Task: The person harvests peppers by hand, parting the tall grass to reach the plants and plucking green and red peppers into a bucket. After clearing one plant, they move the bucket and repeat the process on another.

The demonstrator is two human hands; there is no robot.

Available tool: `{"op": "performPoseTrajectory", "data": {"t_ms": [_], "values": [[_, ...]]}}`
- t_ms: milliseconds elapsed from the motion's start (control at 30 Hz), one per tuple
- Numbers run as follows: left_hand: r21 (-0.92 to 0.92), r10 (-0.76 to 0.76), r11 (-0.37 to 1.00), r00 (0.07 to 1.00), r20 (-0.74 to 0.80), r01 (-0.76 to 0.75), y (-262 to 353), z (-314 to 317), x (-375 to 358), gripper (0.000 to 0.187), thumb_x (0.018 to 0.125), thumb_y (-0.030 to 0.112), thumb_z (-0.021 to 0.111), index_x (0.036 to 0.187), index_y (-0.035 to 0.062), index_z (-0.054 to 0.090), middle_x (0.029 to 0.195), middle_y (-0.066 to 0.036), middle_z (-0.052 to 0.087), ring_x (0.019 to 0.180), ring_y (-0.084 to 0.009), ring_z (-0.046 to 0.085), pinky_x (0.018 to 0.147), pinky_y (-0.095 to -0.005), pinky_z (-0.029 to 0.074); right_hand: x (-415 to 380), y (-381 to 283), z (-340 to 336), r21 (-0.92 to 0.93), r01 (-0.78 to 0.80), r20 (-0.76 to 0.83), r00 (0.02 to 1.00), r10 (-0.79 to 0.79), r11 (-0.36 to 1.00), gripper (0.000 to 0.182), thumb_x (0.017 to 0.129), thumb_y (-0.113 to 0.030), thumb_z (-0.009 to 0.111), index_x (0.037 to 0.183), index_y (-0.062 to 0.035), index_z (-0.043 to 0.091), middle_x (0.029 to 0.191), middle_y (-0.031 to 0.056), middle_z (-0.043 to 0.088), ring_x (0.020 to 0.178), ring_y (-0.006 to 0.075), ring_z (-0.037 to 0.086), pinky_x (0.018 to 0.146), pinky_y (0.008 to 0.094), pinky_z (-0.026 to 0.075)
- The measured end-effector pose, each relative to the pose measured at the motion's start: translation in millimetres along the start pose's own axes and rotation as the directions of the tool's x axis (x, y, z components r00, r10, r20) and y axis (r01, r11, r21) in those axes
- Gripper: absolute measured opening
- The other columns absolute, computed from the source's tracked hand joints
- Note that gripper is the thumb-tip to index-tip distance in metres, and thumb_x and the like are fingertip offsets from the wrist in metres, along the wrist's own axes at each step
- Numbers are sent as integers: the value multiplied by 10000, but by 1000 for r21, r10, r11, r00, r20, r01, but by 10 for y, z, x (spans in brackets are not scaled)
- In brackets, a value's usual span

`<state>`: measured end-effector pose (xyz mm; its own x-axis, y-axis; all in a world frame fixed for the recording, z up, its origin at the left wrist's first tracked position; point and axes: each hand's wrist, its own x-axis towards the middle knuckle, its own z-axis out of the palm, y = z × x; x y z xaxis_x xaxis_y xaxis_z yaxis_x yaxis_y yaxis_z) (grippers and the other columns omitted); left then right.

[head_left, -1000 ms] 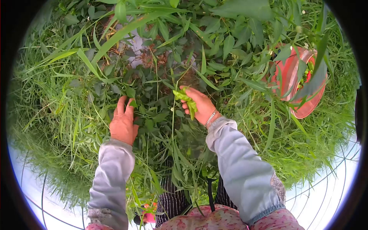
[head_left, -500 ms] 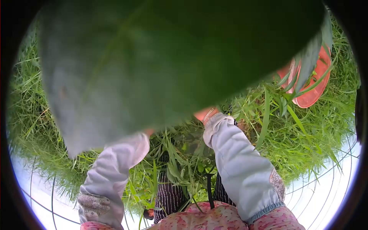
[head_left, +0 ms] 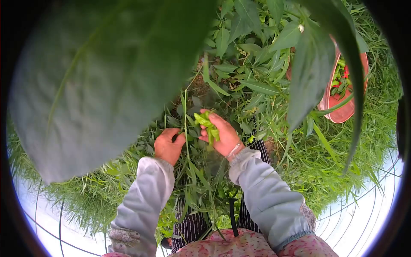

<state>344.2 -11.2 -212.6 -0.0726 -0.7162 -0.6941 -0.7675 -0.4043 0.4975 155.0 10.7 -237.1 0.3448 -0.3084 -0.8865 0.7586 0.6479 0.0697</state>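
Observation:
My right hand [head_left: 225, 136] is closed around several light green peppers [head_left: 207, 125], which stick out past the fingertips on its left side. Just to the left, my left hand [head_left: 168, 146] has its thumb and forefinger bent together among the dark leaves of the pepper plant [head_left: 252, 75]. Whatever lies between those fingertips is too small to make out. A tall thin grass stalk [head_left: 186, 124] stands between the two hands.
A big blurred leaf [head_left: 102, 85] hangs close to the camera and covers the upper left. At the upper right, a reddish tub [head_left: 341, 114] holds green and red peppers [head_left: 341, 77]. Dense grass [head_left: 376, 115] surrounds the plants.
The near leaf has shifted left, uncovering both hands, the plants and the tub's contents. My left forearm has moved a little to the right, towards the right hand.

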Motion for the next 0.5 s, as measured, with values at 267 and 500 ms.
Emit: {"op": "performPoseTrajectory", "data": {"t_ms": [267,500], "values": [[0,253,965,937,-242,-261,818,-632,-295,142,719,55,658,833,-14,609,918,-156,601,724,-254,614,644,-312,503,-642,-160,-159,70,-66,380,924,35,995,426,891,-371,493,1200,-78,482,1043,95,555,832,226,564,727,410,496],[-96,517,854,854,53,-511,1393,-490,-305,131,711,30,650,820,0,584,940,-144,588,786,-267,611,702,-341,492,-930,-316,-43,65,-93,482,875,50,994,443,893,-357,501,1215,-58,454,1241,114,471,1136,244,479,890,476,451]]}}
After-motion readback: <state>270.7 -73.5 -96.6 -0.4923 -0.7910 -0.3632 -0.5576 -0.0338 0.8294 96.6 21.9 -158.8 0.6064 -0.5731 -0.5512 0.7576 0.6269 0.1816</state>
